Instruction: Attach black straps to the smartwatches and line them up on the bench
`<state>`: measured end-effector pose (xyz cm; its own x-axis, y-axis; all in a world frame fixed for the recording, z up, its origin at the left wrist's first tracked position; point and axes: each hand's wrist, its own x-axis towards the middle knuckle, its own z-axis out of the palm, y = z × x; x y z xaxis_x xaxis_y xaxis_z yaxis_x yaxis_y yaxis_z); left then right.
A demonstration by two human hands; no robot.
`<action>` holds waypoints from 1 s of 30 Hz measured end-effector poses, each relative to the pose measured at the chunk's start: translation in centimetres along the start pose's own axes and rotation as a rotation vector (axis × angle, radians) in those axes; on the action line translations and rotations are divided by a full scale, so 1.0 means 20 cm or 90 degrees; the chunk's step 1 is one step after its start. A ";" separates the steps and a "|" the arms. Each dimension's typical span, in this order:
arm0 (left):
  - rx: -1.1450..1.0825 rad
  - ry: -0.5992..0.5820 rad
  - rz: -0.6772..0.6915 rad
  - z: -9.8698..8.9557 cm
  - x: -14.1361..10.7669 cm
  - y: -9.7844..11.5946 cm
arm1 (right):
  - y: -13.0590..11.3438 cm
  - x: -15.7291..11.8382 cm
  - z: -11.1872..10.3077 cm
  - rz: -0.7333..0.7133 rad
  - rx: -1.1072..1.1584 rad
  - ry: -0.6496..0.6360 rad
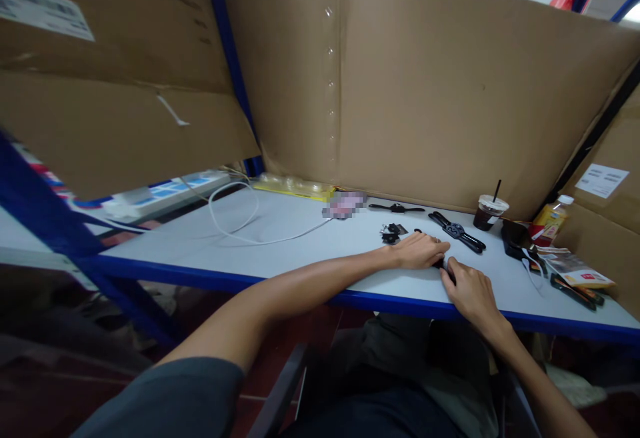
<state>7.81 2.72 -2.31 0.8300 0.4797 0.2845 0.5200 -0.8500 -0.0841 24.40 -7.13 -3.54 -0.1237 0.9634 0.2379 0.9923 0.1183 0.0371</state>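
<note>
Near the front edge of the table, my left hand is closed over a dark tool, mostly hidden, that looks like a black spokeshave. One dark tip of it shows beyond the back of the hand. Close beside it, my right hand has its fingers and thumb pinched at the tool's near end, where a small pale piece shows; its kind is unclear. Just behind my left hand lie small black and metal parts. Farther back rests another two-handled black spokeshave. Black long-handled tool pieces lie to the right.
A cup with a straw, a black tray, a bottle and a printed packet stand at right. A white cable runs to a blurred-out pink object. Cardboard walls the back; a power strip is left.
</note>
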 end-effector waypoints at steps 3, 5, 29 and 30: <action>-0.041 0.001 0.029 -0.02 -0.01 -0.03 | 0.00 0.00 0.00 -0.003 0.000 0.003; -0.061 0.002 0.042 -0.03 -0.02 -0.04 | -0.01 0.00 -0.01 -0.003 -0.001 0.000; -0.006 0.024 -0.003 0.03 0.00 -0.04 | -0.01 -0.01 -0.01 -0.006 -0.003 0.000; -0.011 0.023 -0.004 0.03 0.00 -0.04 | -0.01 -0.01 -0.02 -0.004 -0.002 -0.002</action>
<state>7.49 3.53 -2.76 0.8184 0.4773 0.3199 0.5218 -0.8505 -0.0658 24.14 -7.39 -3.27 -0.1301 0.9633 0.2349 0.9914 0.1236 0.0422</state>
